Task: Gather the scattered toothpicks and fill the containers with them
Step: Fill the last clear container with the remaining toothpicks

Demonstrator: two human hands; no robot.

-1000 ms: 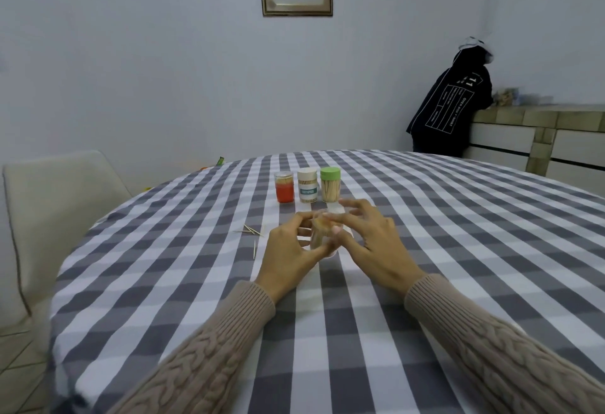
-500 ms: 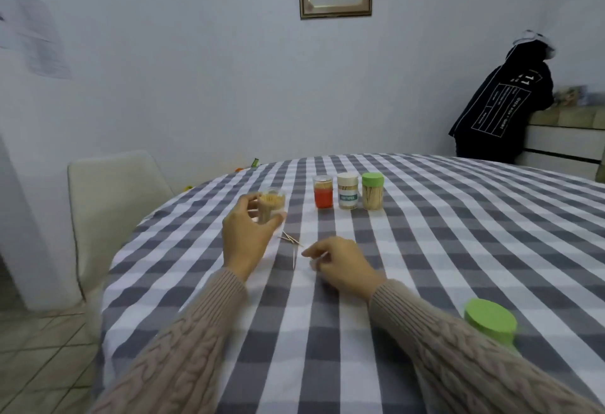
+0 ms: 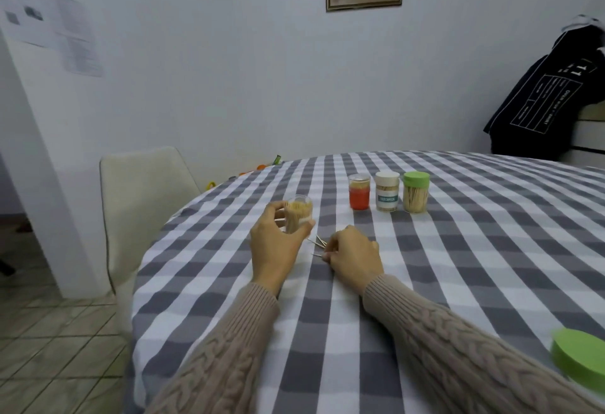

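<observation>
My left hand (image 3: 274, 246) grips an open clear container (image 3: 298, 217) packed with toothpicks, held upright at the table's left side. Just right of it, my right hand (image 3: 353, 256) rests on the checked tablecloth (image 3: 458, 266), its fingertips pinching at a few loose toothpicks (image 3: 318, 243) lying between the two hands. Farther back stand three closed containers in a row: an orange one (image 3: 359, 191), a white-lidded one (image 3: 387, 191) and a green-lidded one (image 3: 415, 191), all holding toothpicks.
A loose green lid (image 3: 581, 359) lies at the near right of the table. A pale chair (image 3: 144, 204) stands off the table's left edge, with tiled floor below. A dark jacket (image 3: 553, 102) hangs at the far right by a counter.
My left hand carried the open container from the middle to the left. My right hand let go of it and dropped to the loose toothpicks. The view swung left.
</observation>
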